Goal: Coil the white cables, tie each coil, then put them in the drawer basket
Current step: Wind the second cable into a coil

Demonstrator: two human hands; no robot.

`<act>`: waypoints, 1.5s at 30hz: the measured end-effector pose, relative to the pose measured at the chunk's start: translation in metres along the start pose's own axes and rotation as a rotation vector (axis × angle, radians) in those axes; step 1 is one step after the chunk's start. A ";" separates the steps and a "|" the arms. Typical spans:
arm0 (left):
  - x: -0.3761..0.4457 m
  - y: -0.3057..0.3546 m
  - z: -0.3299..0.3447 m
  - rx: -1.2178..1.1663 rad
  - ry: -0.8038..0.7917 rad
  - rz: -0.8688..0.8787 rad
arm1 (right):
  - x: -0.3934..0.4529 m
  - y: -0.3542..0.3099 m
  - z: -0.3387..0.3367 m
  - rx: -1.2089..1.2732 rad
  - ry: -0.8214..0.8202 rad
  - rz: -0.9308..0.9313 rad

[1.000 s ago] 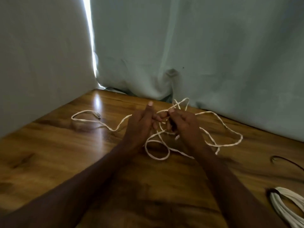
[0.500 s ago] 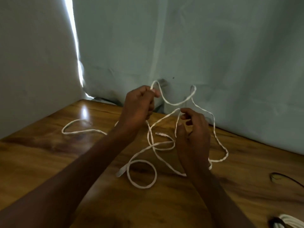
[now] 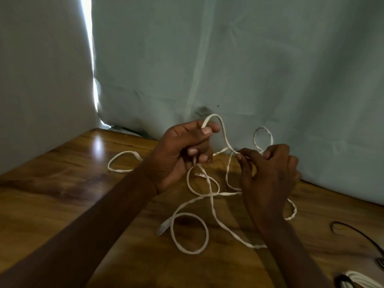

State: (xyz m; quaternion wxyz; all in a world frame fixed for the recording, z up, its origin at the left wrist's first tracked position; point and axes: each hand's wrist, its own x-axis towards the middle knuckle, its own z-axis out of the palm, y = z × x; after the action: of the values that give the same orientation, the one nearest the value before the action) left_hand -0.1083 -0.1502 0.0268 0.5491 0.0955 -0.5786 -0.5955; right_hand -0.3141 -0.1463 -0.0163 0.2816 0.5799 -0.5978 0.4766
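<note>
A long white cable lies in loose tangled loops on the wooden table. My left hand is raised above the table and grips a strand of it, a loop arching over my forefinger. To its right, my right hand pinches the same cable between thumb and fingertips, with a small loop standing above the fingers. One plug end rests on the wood below my left hand. The drawer basket is not in view.
A coiled white cable with a dark tie lies at the bottom right corner. A thin black cable curves along the right edge. Grey-green cloth hangs close behind the table and on the left.
Both hands lifted part of the cable off the table. The left hand rose with a loop, the right hand moved right and pinched a strand; the camera view tilted slightly.
</note>
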 end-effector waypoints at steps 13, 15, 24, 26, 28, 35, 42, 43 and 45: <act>0.001 -0.007 -0.020 0.951 0.378 0.344 | -0.008 -0.004 0.003 0.118 -0.175 0.016; 0.002 -0.001 -0.022 0.748 0.316 0.190 | -0.011 -0.009 0.005 0.108 -0.196 0.004; 0.000 0.015 -0.017 0.717 0.237 0.219 | -0.012 -0.008 0.006 0.225 -0.169 0.039; 0.002 0.013 -0.018 0.655 0.314 0.180 | -0.013 -0.009 0.007 0.220 -0.184 0.048; 0.003 0.011 -0.019 0.399 0.276 0.045 | -0.014 -0.012 0.007 0.232 -0.222 0.031; 0.011 0.005 -0.028 -0.245 0.323 0.056 | -0.016 -0.020 0.010 0.264 -0.350 -0.141; 0.004 -0.020 -0.016 0.509 0.344 0.170 | -0.020 -0.029 0.009 0.526 -0.252 -0.357; 0.004 -0.020 -0.015 0.519 0.305 0.187 | -0.020 -0.032 0.006 0.565 -0.234 -0.371; 0.001 -0.019 -0.012 0.580 0.231 0.177 | -0.020 -0.037 0.002 0.632 -0.205 -0.389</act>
State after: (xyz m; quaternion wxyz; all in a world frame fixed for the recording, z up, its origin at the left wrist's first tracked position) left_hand -0.1101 -0.1632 0.0082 0.6106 0.2643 -0.6641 -0.3410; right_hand -0.2749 -0.1346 -0.0257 0.1129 0.7851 -0.3253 0.5148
